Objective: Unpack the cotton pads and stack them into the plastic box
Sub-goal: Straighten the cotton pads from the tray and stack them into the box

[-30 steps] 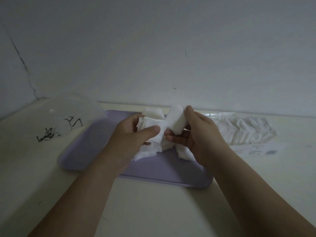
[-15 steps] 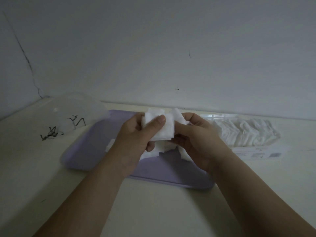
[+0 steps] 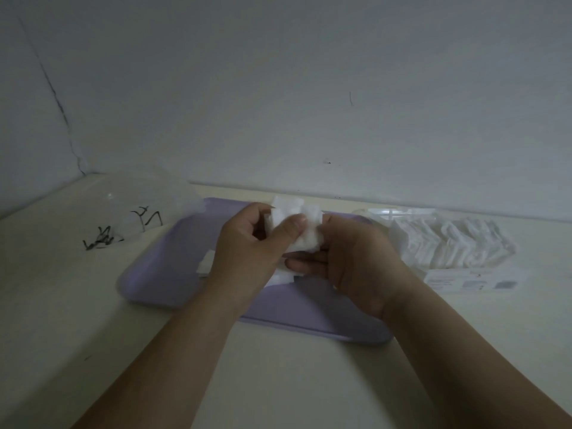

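My left hand (image 3: 247, 252) and right hand (image 3: 356, 264) both curl round a small stack of white square cotton pads (image 3: 298, 226), left thumb pressed on its front, above the flat lilac plastic tray (image 3: 161, 274). Farther right, the clear-wrapped pack of white pads (image 3: 448, 243) lies on the table.

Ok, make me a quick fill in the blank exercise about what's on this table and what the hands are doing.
1. The left hand and right hand hold a bunch of cotton pads; the left ____ lies across its front.
2. Beneath the hands lies a flat tray, coloured ____.
3. A row of more pads lies to the tray's ____, near the wall.
4. A clear bag with black marks lies to the tray's ____.
Missing words: thumb; purple; right; left.
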`<move>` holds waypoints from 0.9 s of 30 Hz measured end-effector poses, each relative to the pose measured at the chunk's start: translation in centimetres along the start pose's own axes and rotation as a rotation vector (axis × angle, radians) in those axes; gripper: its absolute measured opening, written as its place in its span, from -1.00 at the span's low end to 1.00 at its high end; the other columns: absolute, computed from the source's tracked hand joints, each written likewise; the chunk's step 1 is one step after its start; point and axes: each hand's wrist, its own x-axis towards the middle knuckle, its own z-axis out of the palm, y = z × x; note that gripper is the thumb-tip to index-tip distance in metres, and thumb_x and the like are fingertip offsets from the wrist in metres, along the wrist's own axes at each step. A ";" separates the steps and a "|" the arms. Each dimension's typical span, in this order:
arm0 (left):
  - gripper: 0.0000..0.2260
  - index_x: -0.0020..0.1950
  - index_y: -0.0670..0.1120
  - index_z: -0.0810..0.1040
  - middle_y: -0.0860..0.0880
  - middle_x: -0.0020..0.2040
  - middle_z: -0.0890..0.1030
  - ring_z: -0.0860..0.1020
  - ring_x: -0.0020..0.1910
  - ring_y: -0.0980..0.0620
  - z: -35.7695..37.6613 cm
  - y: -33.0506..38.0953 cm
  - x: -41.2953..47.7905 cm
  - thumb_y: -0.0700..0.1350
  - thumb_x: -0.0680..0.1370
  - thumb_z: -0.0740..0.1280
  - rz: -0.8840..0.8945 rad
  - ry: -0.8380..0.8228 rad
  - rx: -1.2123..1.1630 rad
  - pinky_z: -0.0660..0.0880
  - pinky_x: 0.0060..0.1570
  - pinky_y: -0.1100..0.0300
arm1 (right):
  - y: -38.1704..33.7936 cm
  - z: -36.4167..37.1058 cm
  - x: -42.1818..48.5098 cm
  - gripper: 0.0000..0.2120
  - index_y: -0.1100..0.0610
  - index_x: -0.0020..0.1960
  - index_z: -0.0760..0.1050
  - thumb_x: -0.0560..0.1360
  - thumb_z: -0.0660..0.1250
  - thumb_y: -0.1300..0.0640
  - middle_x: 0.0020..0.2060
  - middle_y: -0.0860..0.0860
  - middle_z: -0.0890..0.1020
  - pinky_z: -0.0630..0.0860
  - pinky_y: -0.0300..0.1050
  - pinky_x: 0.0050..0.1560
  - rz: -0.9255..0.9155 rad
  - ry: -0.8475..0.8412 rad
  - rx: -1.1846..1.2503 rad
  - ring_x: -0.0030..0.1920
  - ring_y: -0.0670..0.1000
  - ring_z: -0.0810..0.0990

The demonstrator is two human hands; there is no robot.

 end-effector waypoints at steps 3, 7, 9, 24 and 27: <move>-0.67 -0.05 -0.11 0.63 -0.25 -0.11 0.67 0.58 -0.22 0.00 0.1 0.1 -0.1 0.12 0.42 0.55 0.011 0.007 0.045 0.59 -0.21 -0.08 | 0.2 -0.1 -0.1 -0.72 0.35 0.25 0.59 0.66 0.29 0.20 0.12 0.32 0.72 0.67 0.07 0.15 -0.043 0.008 -0.025 0.12 0.24 0.71; -0.61 0.09 0.10 0.65 0.02 0.01 0.69 0.63 -0.12 0.06 -0.5 0.5 0.4 0.25 0.36 0.49 -0.115 0.042 0.025 0.56 -0.11 0.09 | 0.4 -0.5 0.3 -0.75 0.36 0.28 0.59 0.68 0.25 0.29 0.15 0.29 0.73 0.70 0.00 0.11 -0.080 0.065 -0.034 0.13 0.22 0.72; -0.59 0.17 0.12 0.64 -0.01 0.10 0.69 0.67 -0.04 0.01 -0.5 0.6 0.3 0.27 0.41 0.46 -0.186 -0.050 0.004 0.61 0.01 0.02 | 0.1 -0.4 0.2 -0.75 0.32 0.28 0.59 0.68 0.21 0.32 0.14 0.27 0.73 0.69 0.04 0.13 -0.076 0.024 -0.020 0.13 0.24 0.72; -0.75 0.16 -0.09 0.60 -0.11 0.09 0.66 0.61 0.10 -0.20 -4.7 2.4 1.3 0.01 0.61 0.25 -0.088 -0.064 0.970 0.56 0.05 -0.01 | 1.9 -0.9 0.9 -0.77 0.13 0.22 0.58 0.63 0.36 0.05 -0.20 0.19 0.73 0.47 -0.12 -0.44 -0.093 0.309 -0.532 -0.36 0.09 0.65; -0.54 0.35 -0.10 0.53 -0.19 0.37 0.54 0.55 0.29 -0.22 -6.9 1.8 1.6 0.04 0.49 0.33 -0.309 -0.210 1.257 0.53 0.24 -0.03 | 2.0 -1.1 1.1 -0.80 0.16 0.22 0.56 0.66 0.35 0.09 -0.18 0.12 0.70 0.50 -0.13 -0.41 -0.100 0.295 -0.517 -0.30 0.05 0.66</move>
